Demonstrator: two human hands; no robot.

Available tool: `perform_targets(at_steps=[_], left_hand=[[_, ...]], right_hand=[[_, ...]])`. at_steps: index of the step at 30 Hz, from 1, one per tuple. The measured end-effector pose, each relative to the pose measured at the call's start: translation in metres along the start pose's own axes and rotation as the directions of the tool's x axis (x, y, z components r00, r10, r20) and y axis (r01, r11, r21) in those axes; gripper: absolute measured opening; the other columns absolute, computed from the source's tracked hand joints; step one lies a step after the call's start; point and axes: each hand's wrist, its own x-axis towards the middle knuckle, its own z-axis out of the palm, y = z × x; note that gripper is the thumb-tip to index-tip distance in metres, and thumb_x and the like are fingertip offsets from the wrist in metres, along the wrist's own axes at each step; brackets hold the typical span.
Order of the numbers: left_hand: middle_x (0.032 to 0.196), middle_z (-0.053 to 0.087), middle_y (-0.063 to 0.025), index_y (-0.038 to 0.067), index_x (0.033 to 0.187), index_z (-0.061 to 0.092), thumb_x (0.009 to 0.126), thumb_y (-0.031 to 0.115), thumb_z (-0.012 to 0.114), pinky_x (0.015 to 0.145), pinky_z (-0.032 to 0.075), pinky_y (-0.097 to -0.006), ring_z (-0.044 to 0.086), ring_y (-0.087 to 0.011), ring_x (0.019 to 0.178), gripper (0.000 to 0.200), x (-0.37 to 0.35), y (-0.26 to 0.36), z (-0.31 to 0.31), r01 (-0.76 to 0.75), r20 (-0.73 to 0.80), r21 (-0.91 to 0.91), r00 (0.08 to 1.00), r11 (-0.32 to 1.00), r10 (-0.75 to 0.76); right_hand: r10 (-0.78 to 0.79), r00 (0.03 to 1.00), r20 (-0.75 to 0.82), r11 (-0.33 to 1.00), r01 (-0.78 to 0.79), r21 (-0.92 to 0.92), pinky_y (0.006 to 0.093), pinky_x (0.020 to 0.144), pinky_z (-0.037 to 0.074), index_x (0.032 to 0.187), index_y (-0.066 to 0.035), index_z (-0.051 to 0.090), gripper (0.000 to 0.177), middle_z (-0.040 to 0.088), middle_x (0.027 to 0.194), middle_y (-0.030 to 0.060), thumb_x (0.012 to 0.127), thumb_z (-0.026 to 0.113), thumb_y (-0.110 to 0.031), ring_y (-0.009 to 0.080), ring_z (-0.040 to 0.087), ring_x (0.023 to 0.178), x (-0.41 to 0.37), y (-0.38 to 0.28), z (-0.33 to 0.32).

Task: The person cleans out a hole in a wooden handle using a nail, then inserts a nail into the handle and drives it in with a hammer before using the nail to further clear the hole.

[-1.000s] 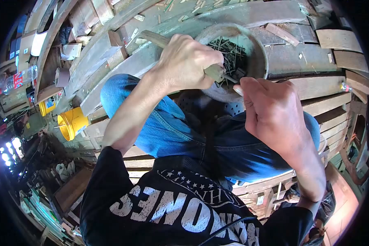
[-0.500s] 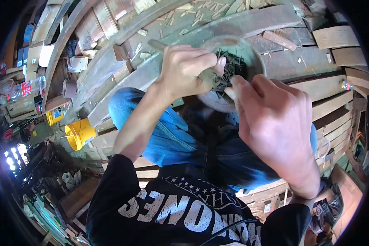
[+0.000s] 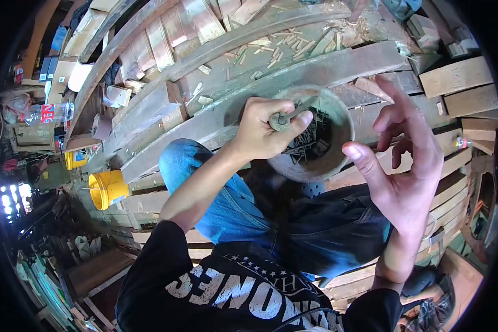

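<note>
My left hand [image 3: 268, 130] is closed around a greyish stick-shaped tool [image 3: 280, 122] with a round end; its tapered far part points over the bowl. The tool's kind is not clear. Below it, a round, worn bowl [image 3: 342, 124] stands in front of my knees, with many dark nails [image 3: 310, 138] in a tangled heap inside. My left hand covers part of its left rim. To the right of the bowl, my right hand [image 3: 406, 166] is raised with fingers apart and slightly curled, nothing visible in it.
Wooden boards [image 3: 354, 61] and small wood scraps [image 3: 276, 52] lie beyond the bowl. On the left are a yellow bucket [image 3: 108, 190], a tape roll [image 3: 101, 126] and a plastic bottle [image 3: 55, 113]. Stacked planks [image 3: 454, 74] stand at right.
My right hand has left its pinch over the bowl, moved up and right, and opened. My left hand has turned the tool, which now points right over the bowl. The view has shifted.
</note>
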Motion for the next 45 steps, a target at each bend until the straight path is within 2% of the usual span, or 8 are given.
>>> perform_targets(at_steps=[11,15,21,23,25,31,39,45], left_hand=[[0.069,0.052,-0.0095,0.002,0.076,0.056,0.092,0.022,0.065,0.058,0.039,-0.0323,0.05,-0.0165,0.063,0.027,0.012,0.0,0.052,0.038,0.288,-0.249,0.957,0.968,0.037],[0.072,0.056,-0.0081,0.003,0.08,0.056,0.089,0.015,0.067,0.061,0.044,-0.0314,0.056,-0.0185,0.064,0.018,0.031,0.007,0.117,0.115,0.47,-0.35,0.88,0.93,0.068],[0.077,0.054,-0.0052,0.004,0.081,0.048,0.093,0.012,0.061,0.064,0.042,-0.0285,0.049,-0.0143,0.069,0.019,0.03,0.018,0.223,0.144,0.694,-0.444,0.68,0.884,0.238],[0.074,0.052,-0.0097,0.002,0.081,0.05,0.093,0.025,0.065,0.062,0.044,-0.0339,0.052,-0.023,0.065,0.03,0.021,0.017,0.25,0.151,0.688,-0.501,0.668,0.852,0.285],[0.074,0.052,-0.0105,0.002,0.082,0.05,0.094,0.026,0.065,0.062,0.044,-0.0341,0.052,-0.0229,0.065,0.031,0.007,0.018,0.273,0.253,0.732,-0.507,0.631,0.824,0.256],[0.074,0.052,-0.0095,0.003,0.08,0.05,0.09,0.022,0.068,0.062,0.044,-0.0356,0.052,-0.0218,0.064,0.028,-0.031,0.025,0.327,0.343,0.775,-0.536,0.562,0.772,0.289],[0.085,0.057,-0.0082,0.004,0.091,0.053,0.089,0.011,0.067,0.069,0.048,-0.0348,0.059,-0.0228,0.075,0.016,-0.058,0.016,0.352,0.103,0.804,-0.436,0.491,0.894,0.335],[0.085,0.057,-0.008,0.005,0.09,0.054,0.085,0.007,0.069,0.069,0.048,-0.0348,0.06,-0.0236,0.075,0.016,-0.068,0.009,0.355,0.09,0.838,-0.419,0.422,0.904,0.346]], right_hand=[[0.033,0.998,0.048,0.994,-0.028,-0.106,0.0203,0.051,0.032,0.121,-0.003,0.065,0.058,0.057,0.081,-0.0008,0.069,0.084,-0.019,0.0076,0.049,0.064,-0.009,0.001,-0.036],[0.243,0.93,-0.276,0.946,-0.29,-0.144,0.0199,0.051,0.033,0.115,-0.003,0.067,0.042,0.056,0.073,-0.0025,0.078,0.081,-0.017,0.0041,0.047,0.061,-0.068,0.033,-0.057],[0.778,0.448,-0.441,0.426,-0.891,-0.156,0.0342,0.065,0.052,0.109,-0.002,0.066,0.04,0.063,0.076,0.0103,0.078,0.08,-0.023,0.0231,0.064,0.072,-0.263,0.11,-0.021],[0.781,0.348,-0.519,0.145,-0.909,-0.392,0.0425,0.082,0.051,0.12,-0.002,0.059,0.055,0.062,0.102,0.0196,0.076,0.081,-0.028,0.0337,0.062,0.096,-0.35,0.133,0.015],[0.883,0.047,-0.467,-0.142,-0.921,-0.361,0.0495,0.098,0.043,0.14,-0.004,0.037,0.087,0.041,0.135,0.0259,0.072,0.083,-0.033,0.0439,0.044,0.123,-0.386,0.13,0.031],[0.853,-0.226,-0.471,-0.347,-0.919,-0.186,0.0506,0.101,0.04,0.14,-0.006,0.039,0.082,0.041,0.135,0.0239,0.074,0.08,-0.034,0.0431,0.043,0.124,-0.498,0.15,0.067],[0.7,-0.017,-0.714,-0.215,-0.958,-0.188,0.0525,0.089,0.042,0.106,-0.004,0.061,0.033,0.052,0.111,0.025,0.085,0.067,-0.029,0.0428,0.05,0.108,-0.529,0.159,0.096],[0.723,-0.139,-0.676,-0.206,-0.978,-0.019,0.0511,0.076,0.046,0.104,-0.004,0.062,0.029,0.064,0.09,0.0187,0.088,0.065,-0.028,0.0395,0.062,0.085,-0.515,0.149,0.096]])
